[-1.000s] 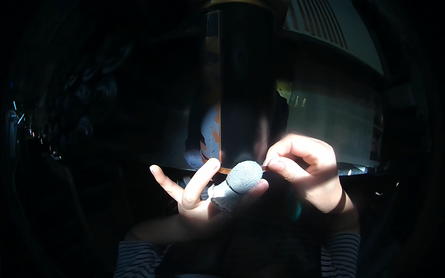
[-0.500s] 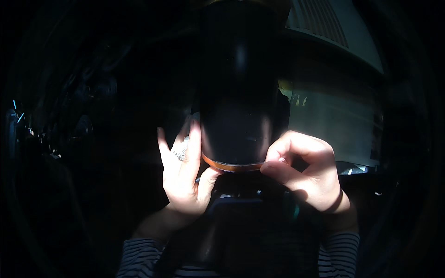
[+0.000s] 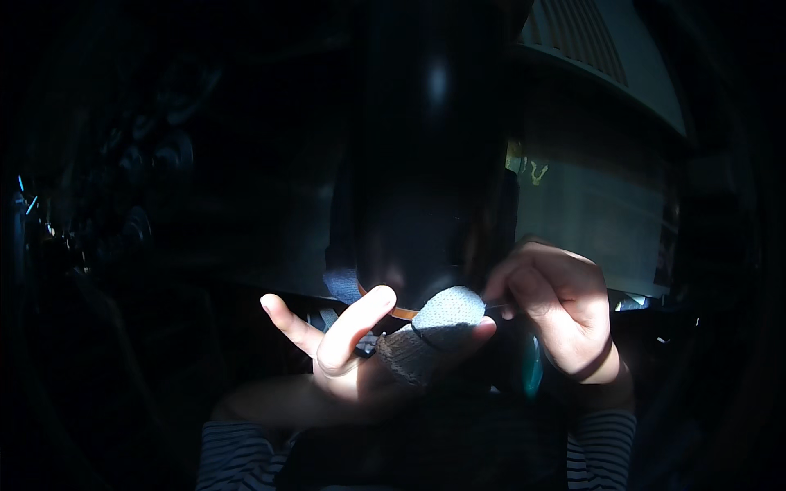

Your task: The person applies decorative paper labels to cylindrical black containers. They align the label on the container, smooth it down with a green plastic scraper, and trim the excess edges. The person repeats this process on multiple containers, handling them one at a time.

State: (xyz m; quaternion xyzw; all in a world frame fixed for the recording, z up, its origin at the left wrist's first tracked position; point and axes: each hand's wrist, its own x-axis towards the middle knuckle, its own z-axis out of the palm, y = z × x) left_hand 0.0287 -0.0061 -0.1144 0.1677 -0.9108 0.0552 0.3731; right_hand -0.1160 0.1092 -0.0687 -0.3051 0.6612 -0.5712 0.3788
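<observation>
A large dark, smooth rounded piece (image 3: 417, 237) stands before me, with a narrow orange-brown strip (image 3: 403, 313) along its near lower edge. At that edge is my left hand (image 3: 352, 352), palm turned up, with a grey knitted cover (image 3: 450, 315) around a finger. This covered finger and another fingertip are close together over the strip; what they hold is hidden. The other left fingers are spread, one beside the strip. My right hand (image 3: 565, 303) is pinched closed just right of the cover, on a thin thread-like line (image 3: 496, 306) whose kind I cannot make out.
Deep shadow hides most surroundings. To the right is a pale panel (image 3: 589, 213), with a ribbed surface (image 3: 573, 37) at the upper right. Round dark shapes (image 3: 168, 155) stand at the left. Blue fabric (image 3: 340, 285) shows beside the dark piece.
My left hand has rolled over and moved right under the edge, bringing its covered finger forward. My right hand has moved slightly right and down, still pinched, with a thin line now visible.
</observation>
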